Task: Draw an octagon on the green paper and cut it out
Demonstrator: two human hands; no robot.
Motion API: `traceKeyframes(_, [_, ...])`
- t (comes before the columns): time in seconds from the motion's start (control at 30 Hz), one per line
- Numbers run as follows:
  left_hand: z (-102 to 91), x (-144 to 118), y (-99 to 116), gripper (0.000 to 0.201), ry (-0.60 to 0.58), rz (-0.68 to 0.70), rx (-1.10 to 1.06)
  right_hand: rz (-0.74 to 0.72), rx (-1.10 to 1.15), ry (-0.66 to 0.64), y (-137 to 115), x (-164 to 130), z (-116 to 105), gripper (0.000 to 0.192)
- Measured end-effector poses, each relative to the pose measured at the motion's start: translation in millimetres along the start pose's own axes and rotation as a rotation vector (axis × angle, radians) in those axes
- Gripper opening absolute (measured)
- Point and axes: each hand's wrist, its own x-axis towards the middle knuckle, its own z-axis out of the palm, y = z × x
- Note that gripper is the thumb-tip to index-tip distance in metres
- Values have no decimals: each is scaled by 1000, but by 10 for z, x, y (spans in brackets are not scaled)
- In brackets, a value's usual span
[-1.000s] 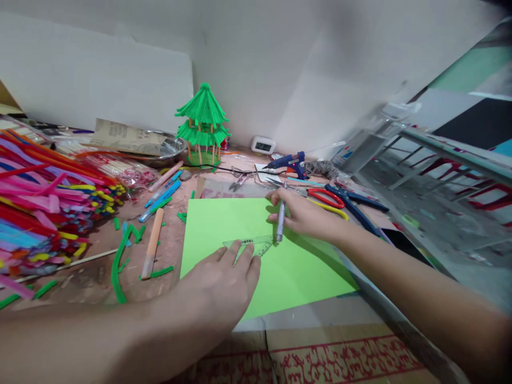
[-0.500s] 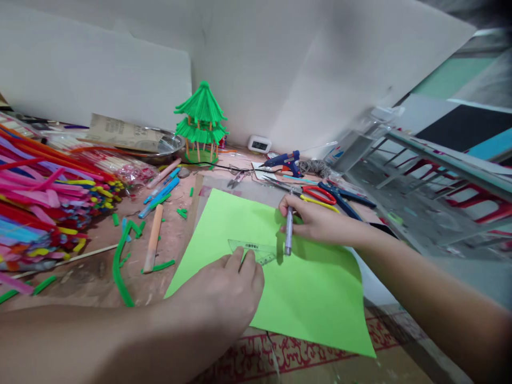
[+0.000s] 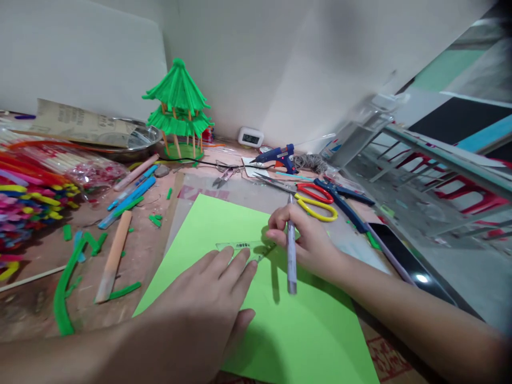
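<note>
A sheet of bright green paper (image 3: 316,325) lies in front of me. Flat on it is a small clear triangular set square (image 3: 256,248), partly hidden under fingertips. My left hand (image 3: 212,282) presses down on the set square with its fingers stretched out and the thumb apart. Just to the right, my right hand (image 3: 302,234) is closed around a greyish-purple pen (image 3: 292,261). The pen's lower end points toward me over the paper. A shadow of the pen falls on the sheet beside it.
A green pagoda-like model (image 3: 178,112) stands behind. Around it are a steel bowl (image 3: 150,140), a small digital clock (image 3: 250,137), a blue glue gun (image 3: 276,154), scissors (image 3: 318,205), pliers (image 3: 344,200) and a phone (image 3: 408,256). Colourful pipe cleaners (image 3: 32,208) pile up at left.
The view has shifted, with the paper nearer. My left hand has flattened and spread on the set square. The pen has tilted in my right hand, its lower end now closer to me.
</note>
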Motion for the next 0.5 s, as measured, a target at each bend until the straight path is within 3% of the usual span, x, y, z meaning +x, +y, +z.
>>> traceKeyframes(0.13, [-38, 45, 34, 50, -78, -44, 2, -190, 6, -29, -16, -97, 25, 23])
traceKeyframes(0.27, [-33, 72, 13, 50, 48, -19, 75, -334, -105, -82, -52, -122, -21, 19])
traceKeyframes(0.5, [41, 65, -23, 49, 70, 2, 73, -370, -200, -100, -87, -167, -61, 15])
